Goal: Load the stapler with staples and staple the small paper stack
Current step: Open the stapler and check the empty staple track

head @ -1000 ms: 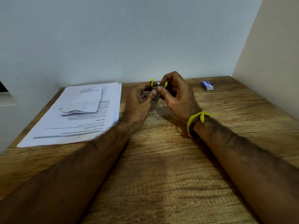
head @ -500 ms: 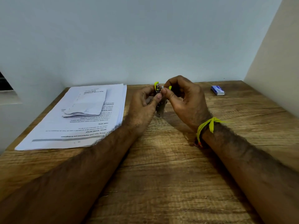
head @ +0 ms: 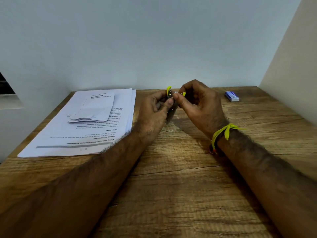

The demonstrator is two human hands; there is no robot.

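Note:
A small metal stapler [head: 171,112] with yellow tips stands nearly upright between my hands, above the wooden table [head: 171,186]. My left hand [head: 154,114] grips its body with thumb and curled fingers. My right hand [head: 199,107] pinches at its top end with thumb and forefinger; whether a strip of staples is in that pinch is too small to tell. The small paper stack [head: 94,109] lies on a larger pile of printed sheets [head: 82,133] at the left. A blue staple box [head: 232,96] lies at the back right.
A pale wall stands right behind the table's far edge, and a beige side wall [head: 295,66] closes the right side. A yellow thread band [head: 221,134] circles my right wrist. Bare wood lies in front of my forearms.
The hands stay together on the stapler with only slight finger shifts at its top end. The view has shifted a little, so everything sits slightly differently in frame.

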